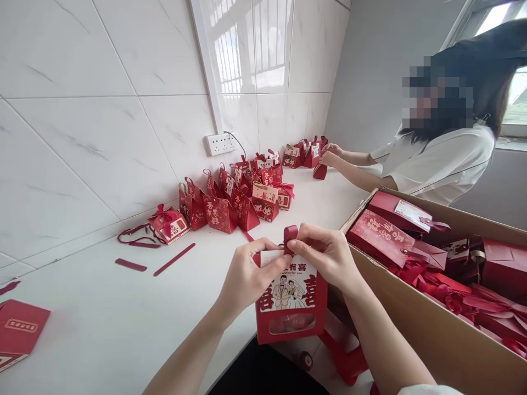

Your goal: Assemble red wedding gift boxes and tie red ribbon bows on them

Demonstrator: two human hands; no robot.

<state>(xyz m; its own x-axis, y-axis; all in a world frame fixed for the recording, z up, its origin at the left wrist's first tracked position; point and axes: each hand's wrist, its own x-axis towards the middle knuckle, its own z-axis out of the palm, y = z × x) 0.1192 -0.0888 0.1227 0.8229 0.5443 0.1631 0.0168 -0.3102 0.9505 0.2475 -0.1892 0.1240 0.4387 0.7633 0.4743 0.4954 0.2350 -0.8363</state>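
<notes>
A red gift box (292, 323) with a drawn wedding couple and a small clear window hangs upright in front of me. My left hand (251, 274) is closed on its upper left edge, with the thumb across the top of the printed face. Between the fingertips of my right hand (329, 255) is a dark red strap (290, 235), bent into a loop above the box's top. The fingers partly hide where the strap meets the box. Two loose red straps, one short (130, 265) and one longer (174, 259), lie on the white table (164, 318).
Several red gift boxes (220, 214) stand along the tiled wall. A cardboard carton (411, 312) full of red boxes and ribbons is at my right. Across the table, a person (444, 159) handles another small red box (320, 171). A flat red box (22, 329) lies far left.
</notes>
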